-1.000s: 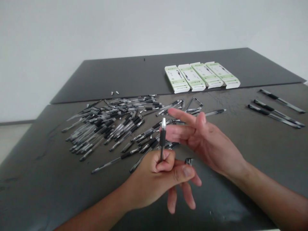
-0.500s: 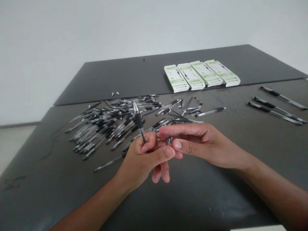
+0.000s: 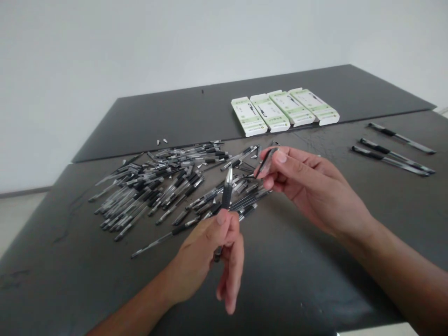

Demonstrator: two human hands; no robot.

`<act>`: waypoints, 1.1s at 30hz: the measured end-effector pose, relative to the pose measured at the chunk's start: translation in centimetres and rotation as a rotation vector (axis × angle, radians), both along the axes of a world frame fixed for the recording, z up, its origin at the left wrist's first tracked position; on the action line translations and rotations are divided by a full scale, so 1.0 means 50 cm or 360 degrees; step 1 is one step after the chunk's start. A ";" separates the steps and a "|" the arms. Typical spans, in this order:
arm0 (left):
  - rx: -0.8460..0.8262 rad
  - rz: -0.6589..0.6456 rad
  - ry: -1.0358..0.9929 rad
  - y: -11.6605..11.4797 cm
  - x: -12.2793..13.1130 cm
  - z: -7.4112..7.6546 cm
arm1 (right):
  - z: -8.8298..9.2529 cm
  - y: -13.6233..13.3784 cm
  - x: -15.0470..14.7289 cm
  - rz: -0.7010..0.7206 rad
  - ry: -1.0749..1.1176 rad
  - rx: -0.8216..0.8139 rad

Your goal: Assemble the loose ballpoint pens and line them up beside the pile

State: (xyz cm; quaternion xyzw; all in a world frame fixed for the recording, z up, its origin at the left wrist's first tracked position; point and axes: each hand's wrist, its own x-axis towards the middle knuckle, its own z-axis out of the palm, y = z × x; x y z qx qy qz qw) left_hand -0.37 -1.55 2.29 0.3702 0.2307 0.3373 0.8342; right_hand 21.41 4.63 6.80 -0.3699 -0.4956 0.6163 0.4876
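Two hands (image 3: 206, 254) (image 3: 315, 191) have separated, holding pen (image 3: 227, 196) and cap (image 3: 266, 162).

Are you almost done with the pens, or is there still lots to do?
Still lots! Three pens lie side by side at the right, so those look done. In hand: the left hand holds a black-gripped pen upright, and the right hand pinches a short clear pen part. Left: the big loose pile of pens.
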 end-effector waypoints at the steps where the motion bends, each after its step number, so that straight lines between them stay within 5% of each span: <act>1: -0.0030 -0.0035 0.0001 -0.002 0.001 0.000 | 0.002 0.001 -0.001 -0.0029 0.0026 -0.0005; 7: -0.0142 -0.0230 -0.0063 -0.006 0.009 -0.013 | 0.011 -0.008 -0.007 -0.0076 0.0064 0.0037; 22: -0.0024 -0.0118 0.0032 0.001 0.008 -0.011 | 0.003 -0.017 -0.007 -0.0028 -0.0200 0.0215; 33: 0.0120 0.0047 0.0330 -0.004 0.007 -0.001 | -0.008 -0.027 0.001 -0.0320 -0.0756 0.0738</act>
